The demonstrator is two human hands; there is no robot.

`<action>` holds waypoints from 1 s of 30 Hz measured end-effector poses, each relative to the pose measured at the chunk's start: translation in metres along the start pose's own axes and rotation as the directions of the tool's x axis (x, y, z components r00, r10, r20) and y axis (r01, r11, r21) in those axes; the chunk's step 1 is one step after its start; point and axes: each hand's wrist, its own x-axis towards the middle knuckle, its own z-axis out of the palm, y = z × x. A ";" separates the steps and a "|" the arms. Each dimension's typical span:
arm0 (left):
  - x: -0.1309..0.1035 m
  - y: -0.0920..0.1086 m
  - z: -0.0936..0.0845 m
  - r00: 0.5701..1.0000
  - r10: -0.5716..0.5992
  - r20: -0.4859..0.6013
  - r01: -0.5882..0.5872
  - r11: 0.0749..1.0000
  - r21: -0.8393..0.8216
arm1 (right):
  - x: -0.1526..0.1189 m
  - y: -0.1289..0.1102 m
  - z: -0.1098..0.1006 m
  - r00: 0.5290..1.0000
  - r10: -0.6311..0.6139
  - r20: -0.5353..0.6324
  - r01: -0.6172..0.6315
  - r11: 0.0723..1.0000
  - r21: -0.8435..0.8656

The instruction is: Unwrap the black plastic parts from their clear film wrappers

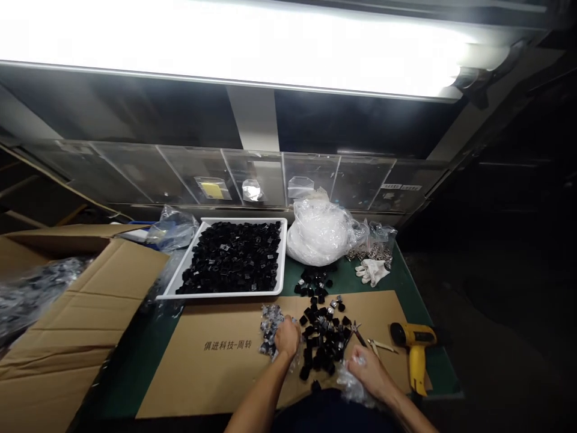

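My left hand (287, 337) is closed at the right edge of a heap of small clear-and-grey pieces (270, 328) on a flat cardboard sheet (211, 376). What its fingers hold, if anything, is hidden. Close to my body, my right hand (368, 371) is closed on a crumpled clear plastic bag (354, 388). Between my hands lies a loose pile of small black parts (322, 346), a few with shiny metal faces. Beyond my right hand, dark-handled pliers (353, 332) and a light-handled hand tool (382, 346) rest on the cardboard.
A white tray (285, 258) full of black parts stands behind the cardboard. Right of it are a white plastic bag (320, 231), bagged small metal pieces (376, 246) and a white glove (372, 272). A yellow heat gun (417, 352) lies right; an open carton (85, 307) stands left.
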 end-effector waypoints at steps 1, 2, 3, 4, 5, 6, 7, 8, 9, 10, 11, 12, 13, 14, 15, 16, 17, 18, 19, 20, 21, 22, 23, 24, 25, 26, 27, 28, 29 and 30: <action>-0.002 0.002 -0.003 1.000 0.014 0.011 -0.014 0.999 -0.042 | 0.001 -0.003 -0.001 1.000 -0.006 0.005 0.006 1.000 0.026; -0.006 0.004 -0.007 0.999 0.034 0.025 -0.032 0.997 -0.077 | 0.002 -0.008 -0.001 1.000 -0.009 0.017 0.008 0.998 0.060; -0.011 0.006 -0.010 0.997 0.055 0.052 -0.047 0.990 -0.133 | 0.004 -0.014 -0.001 0.999 -0.012 0.033 0.009 0.996 0.094; -0.019 0.008 -0.014 0.992 0.074 0.099 -0.050 0.973 -0.227 | 0.007 -0.020 -0.001 0.999 -0.017 0.047 0.011 0.992 0.126; -0.028 0.009 -0.018 0.982 0.091 0.166 -0.026 0.934 -0.357 | 0.010 -0.027 0.000 0.998 -0.027 0.057 0.018 0.988 0.153; -0.039 0.010 -0.022 0.964 0.105 0.245 0.034 0.863 -0.504 | 0.013 -0.034 0.001 0.997 -0.043 0.063 0.032 0.984 0.175; -0.050 0.010 -0.025 0.937 0.125 0.325 0.121 0.759 -0.639 | 0.016 -0.041 0.002 0.996 -0.063 0.068 0.049 0.979 0.195; -0.062 0.011 -0.028 0.909 0.143 0.392 0.218 0.638 -0.738 | 0.019 -0.047 0.004 0.993 -0.084 0.080 0.065 0.975 0.211; -0.073 0.012 -0.030 0.885 0.152 0.440 0.303 0.528 -0.793 | 0.021 -0.052 0.005 0.990 -0.103 0.100 0.078 0.972 0.221; -0.083 0.012 -0.031 0.873 0.147 0.466 0.358 0.456 -0.815 | 0.022 -0.057 0.007 0.985 -0.120 0.126 0.089 0.970 0.226; -0.091 0.013 -0.031 0.868 0.137 0.476 0.389 0.407 -0.826 | 0.023 -0.061 0.008 0.979 -0.136 0.153 0.099 0.969 0.229; -0.097 0.014 -0.030 0.870 0.127 0.477 0.403 0.373 -0.836 | 0.022 -0.063 0.010 0.973 -0.150 0.173 0.108 0.967 0.232; -0.102 0.015 -0.029 0.872 0.118 0.474 0.411 0.348 -0.843 | 0.021 -0.065 0.010 0.969 -0.163 0.186 0.117 0.965 0.234; -0.105 0.016 -0.027 0.877 0.111 0.467 0.411 0.331 -0.849 | 0.020 -0.065 0.010 0.966 -0.171 0.193 0.123 0.964 0.238; -0.108 0.017 -0.025 0.882 0.103 0.459 0.407 0.322 -0.855 | 0.018 -0.065 0.010 0.964 -0.176 0.198 0.126 0.963 0.240; -0.109 0.018 -0.023 0.889 0.090 0.449 0.400 0.325 -0.857 | 0.017 -0.063 0.010 0.963 -0.177 0.201 0.127 0.962 0.240; -0.111 0.019 -0.022 0.895 0.075 0.440 0.391 0.341 -0.855 | 0.015 -0.061 0.009 0.964 -0.175 0.202 0.125 0.964 0.235; -0.112 0.020 -0.021 0.901 0.062 0.430 0.379 0.372 -0.847 | 0.014 -0.059 0.008 0.965 -0.169 0.201 0.122 0.967 0.224; -0.112 0.020 -0.020 0.905 0.052 0.421 0.364 0.414 -0.834 | 0.013 -0.056 0.007 0.967 -0.162 0.196 0.120 0.970 0.211; -0.113 0.021 -0.019 0.909 0.046 0.413 0.348 0.458 -0.818 | 0.012 -0.054 0.007 0.969 -0.159 0.189 0.120 0.972 0.200; -0.113 0.021 -0.019 0.913 0.045 0.405 0.331 0.496 -0.803 | 0.012 -0.052 0.006 0.970 -0.159 0.186 0.123 0.974 0.192; -0.113 0.021 -0.019 0.918 0.048 0.395 0.313 0.525 -0.792 | 0.011 -0.050 0.005 0.969 -0.162 0.188 0.126 0.974 0.190; -0.113 0.021 -0.019 0.922 0.055 0.384 0.295 0.543 -0.786 | 0.011 -0.049 0.004 0.967 -0.167 0.195 0.128 0.972 0.195; -0.113 0.021 -0.020 0.925 0.064 0.376 0.280 0.554 -0.784 | 0.011 -0.047 0.003 0.963 -0.171 0.206 0.129 0.971 0.203; -0.112 0.020 -0.021 0.926 0.076 0.370 0.267 0.560 -0.784 | 0.010 -0.046 0.002 0.960 -0.172 0.221 0.126 0.970 0.210; -0.112 0.019 -0.022 0.926 0.089 0.368 0.257 0.567 -0.782 | 0.010 -0.045 0.001 0.956 -0.169 0.239 0.117 0.969 0.216; -0.111 0.018 -0.023 0.925 0.099 0.368 0.247 0.577 -0.778 | 0.010 -0.044 0.000 0.952 -0.163 0.260 0.106 0.970 0.219; -0.111 0.017 -0.025 0.924 0.107 0.367 0.238 0.589 -0.772 | 0.010 -0.042 0.000 0.948 -0.155 0.279 0.095 0.971 0.218; -0.111 0.016 -0.026 0.924 0.112 0.365 0.229 0.603 -0.764 | 0.010 -0.041 0.000 0.943 -0.147 0.300 0.084 0.973 0.213; -0.111 0.015 -0.028 0.924 0.117 0.365 0.220 0.617 -0.755 | 0.011 -0.040 0.000 0.937 -0.140 0.319 0.076 0.976 0.204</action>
